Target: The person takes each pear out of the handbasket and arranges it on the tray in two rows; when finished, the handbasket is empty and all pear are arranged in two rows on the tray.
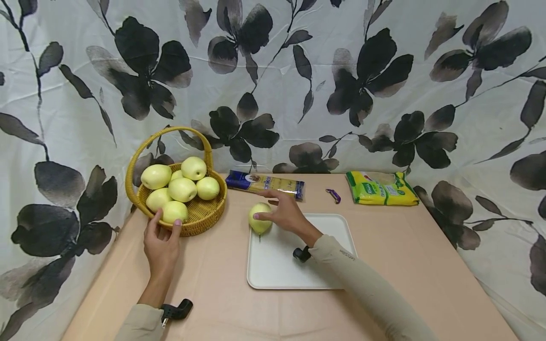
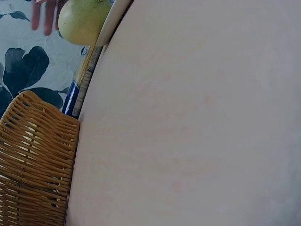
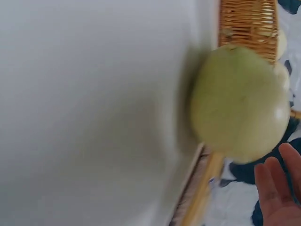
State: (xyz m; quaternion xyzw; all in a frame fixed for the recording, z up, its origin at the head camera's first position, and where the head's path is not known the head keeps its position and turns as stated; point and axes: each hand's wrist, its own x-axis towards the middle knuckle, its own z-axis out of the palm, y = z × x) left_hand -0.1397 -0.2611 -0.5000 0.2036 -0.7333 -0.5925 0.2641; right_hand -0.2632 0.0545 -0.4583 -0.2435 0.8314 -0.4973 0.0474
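Observation:
My left hand (image 1: 162,246) holds the near rim of a yellow wicker basket (image 1: 206,220), thumb and fingers at its edge. Several pale green-yellow pears (image 1: 182,189) fill the basket. Over the far left corner of a white tray (image 1: 294,277) is a single pear (image 1: 259,226), its stem toward me. Around this pear reaches my right hand (image 1: 283,210), the thumb over its side and the other fingers stretched out beyond it. In the right wrist view those fingers (image 3: 270,193) look straight and apart from the pear (image 3: 240,103). Whether the pear touches the tray is unclear.
Behind the tray lies a blue and yellow long pack (image 1: 266,183), like pasta. A small purple wrapped item (image 1: 333,195) and a green-yellow packet (image 1: 381,188) are further right. A floral cloth (image 1: 307,118) hangs behind the peach-coloured table (image 1: 213,284).

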